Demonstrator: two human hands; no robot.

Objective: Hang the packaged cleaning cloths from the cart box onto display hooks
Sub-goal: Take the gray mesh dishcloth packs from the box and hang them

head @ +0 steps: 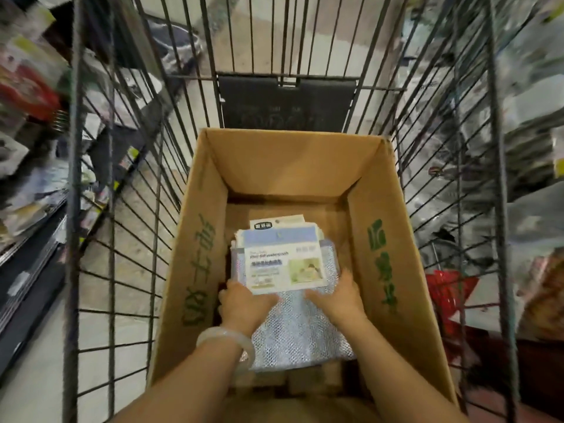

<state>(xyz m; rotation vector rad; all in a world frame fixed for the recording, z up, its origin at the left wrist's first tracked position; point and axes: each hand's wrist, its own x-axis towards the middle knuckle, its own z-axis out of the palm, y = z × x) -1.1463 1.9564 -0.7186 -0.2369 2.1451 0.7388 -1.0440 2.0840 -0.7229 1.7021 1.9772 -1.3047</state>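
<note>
— Head view looks down into the cardboard box (378, 227) sitting in the wire cart (128, 184). What does the box hold?

— Only a stack of packaged cleaning cloths (283, 264), lying flat on the box floor toward its near end. The far part of the box floor is bare cardboard.

— And the hands?

— Both are inside the box. The left hand (244, 303) rests on the near-left corner of the stack, fingers curled at its edge. The right hand (338, 296) lies on the near-right side, fingers spread on the silvery mesh. Neither visibly closes around a pack; whether anything is gripped cannot be told. A pale bangle (225, 341) sits on the left wrist.

— How would the packs handle?

— Probably light and floppy: soft mesh cloth under a stiffer printed card. The loose stack could slide apart. The card end, on the far side of the stack from the hands, seems the firmest place to hold, and likely carries the hanging hole.
</note>
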